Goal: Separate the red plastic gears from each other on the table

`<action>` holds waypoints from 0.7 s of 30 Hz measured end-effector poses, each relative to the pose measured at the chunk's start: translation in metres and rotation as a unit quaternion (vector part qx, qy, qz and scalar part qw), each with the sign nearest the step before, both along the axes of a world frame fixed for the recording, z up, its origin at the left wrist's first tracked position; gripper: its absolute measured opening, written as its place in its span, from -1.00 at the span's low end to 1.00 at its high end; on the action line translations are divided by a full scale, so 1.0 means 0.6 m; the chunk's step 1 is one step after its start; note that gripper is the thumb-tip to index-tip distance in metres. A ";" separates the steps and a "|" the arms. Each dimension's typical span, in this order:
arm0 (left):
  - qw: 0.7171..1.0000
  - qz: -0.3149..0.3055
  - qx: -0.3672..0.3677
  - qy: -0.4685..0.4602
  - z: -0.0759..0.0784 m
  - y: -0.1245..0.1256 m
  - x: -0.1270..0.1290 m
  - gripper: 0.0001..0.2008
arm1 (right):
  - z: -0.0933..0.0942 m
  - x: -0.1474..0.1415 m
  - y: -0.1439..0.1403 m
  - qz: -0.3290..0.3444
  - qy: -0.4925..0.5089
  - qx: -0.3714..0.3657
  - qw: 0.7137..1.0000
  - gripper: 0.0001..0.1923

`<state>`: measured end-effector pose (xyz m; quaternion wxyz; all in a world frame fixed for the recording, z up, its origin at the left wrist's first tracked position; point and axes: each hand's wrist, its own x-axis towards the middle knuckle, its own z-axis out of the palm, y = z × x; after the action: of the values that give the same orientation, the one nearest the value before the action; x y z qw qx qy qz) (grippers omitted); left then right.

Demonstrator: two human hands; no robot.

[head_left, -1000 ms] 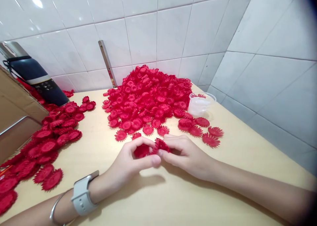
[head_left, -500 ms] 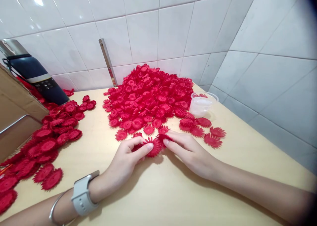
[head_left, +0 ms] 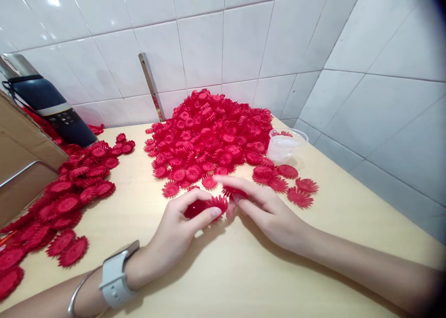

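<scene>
Nearest the lens, your L wrist wears a silver bangle [head_left: 72,299] and a pale-strapped watch [head_left: 114,278], above a light wood-tone table [head_left: 223,281]. Just beyond, your L hand [head_left: 181,225] pinches a red fringed disc [head_left: 219,204] btwn thumb and fingers, w/ more red in the curl of the fingers, count unclear. Facing it, your R hand [head_left: 263,208] grips a second fringed disc [head_left: 230,191] btwn thumb and fingers, index reaching out L over it. The two pcs sit v. close, mid-table; can't tell if rims touch.

To your L, a spill of red discs [head_left: 66,204] runs alongside a cardboard box [head_left: 28,136]. Loose discs [head_left: 300,197] lie beyond your R hand, nr a clear plastic tub [head_left: 285,148]; red shows by its rim, inside or behind, can't tell. Mid-back rises a big heap of red discs [head_left: 209,136]. Far L, a dark-blue flask [head_left: 52,104] w/ steel cap leans in view behind the box; a metal strip [head_left: 149,83] runs up the white tiled wall [head_left: 202,43] at back.
</scene>
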<state>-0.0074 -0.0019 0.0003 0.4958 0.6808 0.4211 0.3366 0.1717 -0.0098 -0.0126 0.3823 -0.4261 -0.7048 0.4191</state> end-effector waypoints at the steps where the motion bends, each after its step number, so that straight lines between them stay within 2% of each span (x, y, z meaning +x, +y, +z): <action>1: 0.999 0.009 0.034 0.005 -0.001 -0.001 -0.002 -0.97 | 0.000 0.001 0.000 0.009 0.001 -0.002 1.000 -0.64; 3: 0.993 0.028 0.114 0.014 -0.004 -0.004 -0.005 -0.97 | 0.002 0.002 0.000 0.019 0.008 -0.009 1.000 -0.75; 5: 0.983 0.031 0.182 0.025 -0.006 -0.007 -0.009 -0.90 | 0.004 0.003 0.000 0.029 0.013 -0.019 0.999 -0.76; 8: 0.972 0.005 0.230 0.054 -0.006 -0.010 -0.010 -0.81 | 0.009 0.002 -0.001 0.065 -0.016 -0.016 0.998 -0.67; 10: 0.967 -0.024 0.245 0.065 -0.004 -0.011 -0.010 -0.81 | 0.012 -0.001 -0.001 0.084 -0.043 -0.005 0.996 -0.73; 14: 0.966 -0.047 0.247 0.063 0.002 -0.014 -0.008 -0.85 | 0.013 -0.005 -0.002 0.108 -0.061 0.017 0.992 -0.84; 17: 0.978 -0.024 0.201 0.049 0.003 -0.013 -0.009 -0.76 | 0.009 -0.005 0.000 0.051 -0.038 0.000 0.998 -0.84; 19: 0.985 -0.025 0.159 0.058 0.002 -0.009 -0.008 -0.83 | 0.007 -0.005 0.000 0.017 -0.014 -0.024 0.999 -0.83; 21: 0.987 -0.033 0.127 0.090 -0.001 -0.006 -0.007 -0.93 | 0.006 -0.005 0.000 0.016 0.002 -0.041 0.999 -0.81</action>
<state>-0.0114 -0.0052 -0.0006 0.3763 0.7793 0.3950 0.3083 0.1687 -0.0100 -0.0089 0.3593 -0.4295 -0.6931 0.4539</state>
